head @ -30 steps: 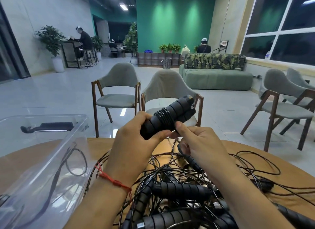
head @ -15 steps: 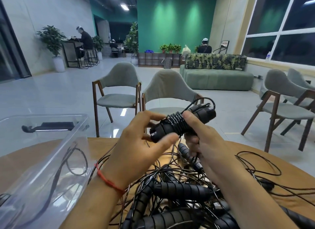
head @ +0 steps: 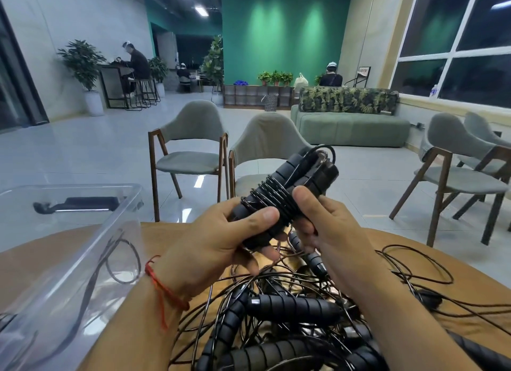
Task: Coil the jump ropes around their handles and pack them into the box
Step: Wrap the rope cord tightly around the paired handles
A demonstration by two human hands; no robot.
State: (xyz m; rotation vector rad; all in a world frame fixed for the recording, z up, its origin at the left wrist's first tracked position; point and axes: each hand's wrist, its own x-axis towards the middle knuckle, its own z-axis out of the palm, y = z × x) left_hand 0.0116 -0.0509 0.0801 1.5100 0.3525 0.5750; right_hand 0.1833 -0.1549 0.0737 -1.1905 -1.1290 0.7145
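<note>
Handles of the loose jump ropes lie nearest, black and ribbed, in a heap at the near edge of the wooden counter. Their thin dark cords are tangled over and around them and loop out to the right. A clear plastic box stands at the left, just beside the heap, and a dark cord shows through its wall.

Both hands are raised above the pile and share one coiled jump rope, held clear of the counter and outside the box. Its two handles lie side by side, tilted up to the right, with the cord wound in tight turns round their middle. The left hand, with a red string at the wrist, grips the lower end, fingers curled under and thumb laid across the top. The right hand grips the bundle just beside it, thumb pressed on the upper edge of the coil. A short loop of cord stands out at the upper end.

Past the counter are two grey chairs with wooden legs, then a green sofa and a green wall. People sit at the far side of the room.
</note>
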